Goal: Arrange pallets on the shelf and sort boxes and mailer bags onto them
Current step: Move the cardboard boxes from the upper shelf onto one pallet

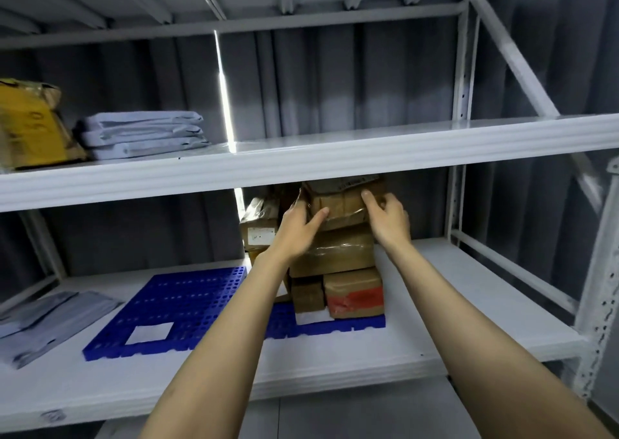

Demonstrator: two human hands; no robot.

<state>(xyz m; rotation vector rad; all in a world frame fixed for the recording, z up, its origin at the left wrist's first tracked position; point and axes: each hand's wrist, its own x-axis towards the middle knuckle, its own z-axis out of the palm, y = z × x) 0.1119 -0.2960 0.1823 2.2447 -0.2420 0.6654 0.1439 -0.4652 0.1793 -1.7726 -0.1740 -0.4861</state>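
Observation:
A blue perforated pallet (pixel 187 304) lies on the lower shelf (pixel 452 311). On its right part stands a stack of taped cardboard boxes (pixel 335 254). The top box (pixel 341 204) reaches just under the upper shelf. My left hand (pixel 298 230) holds its left side, thumb across the front. My right hand (pixel 388 217) grips its right side with curled fingers. A lower box with red tape (pixel 355 296) sits at the stack's base. Grey mailer bags (pixel 43 321) lie flat at the lower shelf's left.
The upper shelf (pixel 335 157) carries a folded pile of grey mailer bags (pixel 144 133) and a yellow package (pixel 30 127) at the left. A white shelf upright (pixel 596 304) and diagonal brace (pixel 516 60) stand at the right. Corrugated grey wall behind.

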